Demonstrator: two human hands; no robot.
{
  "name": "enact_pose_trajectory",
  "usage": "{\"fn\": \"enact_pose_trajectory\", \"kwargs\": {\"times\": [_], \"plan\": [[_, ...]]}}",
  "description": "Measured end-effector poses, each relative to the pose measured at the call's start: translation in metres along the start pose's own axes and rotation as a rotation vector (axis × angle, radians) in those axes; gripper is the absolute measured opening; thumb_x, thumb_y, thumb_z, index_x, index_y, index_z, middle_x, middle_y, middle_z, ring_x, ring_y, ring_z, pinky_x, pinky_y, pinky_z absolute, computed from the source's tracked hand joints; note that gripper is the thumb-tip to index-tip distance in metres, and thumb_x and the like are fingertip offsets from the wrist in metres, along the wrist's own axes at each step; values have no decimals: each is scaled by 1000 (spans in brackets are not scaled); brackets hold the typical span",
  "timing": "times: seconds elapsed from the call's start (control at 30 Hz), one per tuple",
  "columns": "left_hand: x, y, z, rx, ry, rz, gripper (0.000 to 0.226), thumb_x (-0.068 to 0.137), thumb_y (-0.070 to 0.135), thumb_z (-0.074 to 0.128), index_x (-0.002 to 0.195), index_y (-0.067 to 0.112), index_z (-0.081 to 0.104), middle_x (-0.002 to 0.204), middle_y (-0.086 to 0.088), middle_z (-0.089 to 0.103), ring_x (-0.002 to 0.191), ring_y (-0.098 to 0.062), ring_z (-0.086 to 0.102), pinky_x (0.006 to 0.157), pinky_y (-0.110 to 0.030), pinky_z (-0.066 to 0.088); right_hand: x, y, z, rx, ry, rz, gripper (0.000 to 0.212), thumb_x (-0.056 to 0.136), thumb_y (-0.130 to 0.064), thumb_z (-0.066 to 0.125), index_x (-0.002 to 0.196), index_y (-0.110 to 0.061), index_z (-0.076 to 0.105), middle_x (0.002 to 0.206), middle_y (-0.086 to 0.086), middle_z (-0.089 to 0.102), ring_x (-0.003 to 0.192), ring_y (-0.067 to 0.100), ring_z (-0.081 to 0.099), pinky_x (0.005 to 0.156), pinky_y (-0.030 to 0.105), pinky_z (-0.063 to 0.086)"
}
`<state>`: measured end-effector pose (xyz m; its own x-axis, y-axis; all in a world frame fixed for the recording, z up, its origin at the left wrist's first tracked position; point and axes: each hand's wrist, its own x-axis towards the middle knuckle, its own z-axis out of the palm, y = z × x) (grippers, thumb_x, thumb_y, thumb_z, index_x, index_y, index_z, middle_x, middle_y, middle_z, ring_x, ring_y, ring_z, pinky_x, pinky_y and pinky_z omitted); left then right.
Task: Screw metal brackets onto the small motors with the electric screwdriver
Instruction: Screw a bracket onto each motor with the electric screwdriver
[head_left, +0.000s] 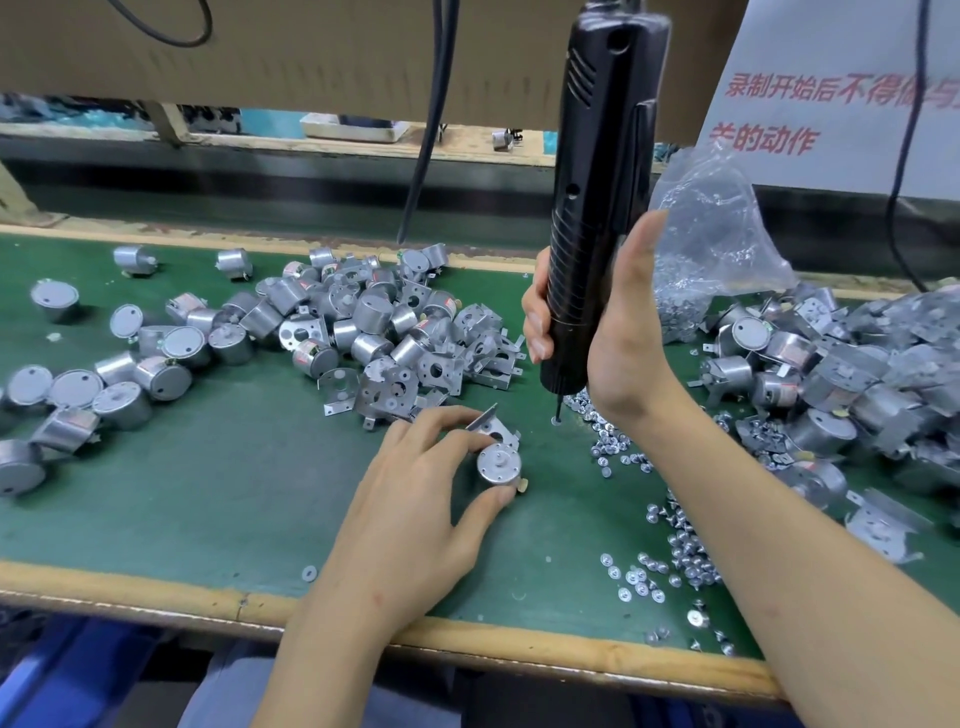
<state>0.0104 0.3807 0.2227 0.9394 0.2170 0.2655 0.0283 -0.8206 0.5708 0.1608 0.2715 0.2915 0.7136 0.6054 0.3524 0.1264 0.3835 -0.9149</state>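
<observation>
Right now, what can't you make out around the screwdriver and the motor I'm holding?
Head view:
- Top of the screwdriver: cut off by the upper edge.
- Its bit tip: too small to show whether it carries a screw.
- The bracket by the motor: partly hidden by the left hand.
- Contents of the plastic bag: blurred by crinkled film.

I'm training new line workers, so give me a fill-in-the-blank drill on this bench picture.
The right hand grips the black electric ____.
The left hand holds a small round ____ with a bracket.
The tool's tip points down at a screw on the ____ mat.
Missing: screwdriver; motor; green.
</observation>
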Motion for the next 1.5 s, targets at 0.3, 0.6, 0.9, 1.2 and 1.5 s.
{"fn": "enact_pose_trajectory", "kwargs": {"times": [0.3,0.6,0.9,1.2,1.5], "plan": [[-1,2,-1,-16,-34,9,73,76,63,70,135,24,55,132,23,44,123,-2,40,105,-33,40,-1,-3,3,6,-12,1,83,61,-94,41,76,-13,53,59,2,50,47,21,44,51,29,42],[-2,1,-1,-136,80,-9,75,75,55,77,137,25,49,135,28,37,116,2,46,98,-12,38,-2,-5,6,5,-17,7,81,61,-94,40,75,-15,54,59,2,51,47,21,44,51,30,42],[-4,3,-9,-193,238,66,35,80,25,82,113,22,69,113,16,63,97,-6,58,78,-3,35,-4,-10,11,-5,-12,4,77,60,-91,33,71,-18,55,56,1,51,45,21,44,51,29,40],[-5,3,-6,-179,132,58,45,77,33,83,117,33,62,108,24,63,96,-5,58,79,-7,37,-13,-16,24,59,-63,-52,75,64,-86,29,72,-16,54,55,1,49,42,19,44,49,28,41],[-2,1,-5,-184,83,98,44,79,26,82,119,30,65,110,19,63,98,-4,62,83,-7,41,-19,-22,33,192,-175,-52,85,84,-78,-3,70,-14,51,50,-1,47,37,15,41,44,23,37]]}}
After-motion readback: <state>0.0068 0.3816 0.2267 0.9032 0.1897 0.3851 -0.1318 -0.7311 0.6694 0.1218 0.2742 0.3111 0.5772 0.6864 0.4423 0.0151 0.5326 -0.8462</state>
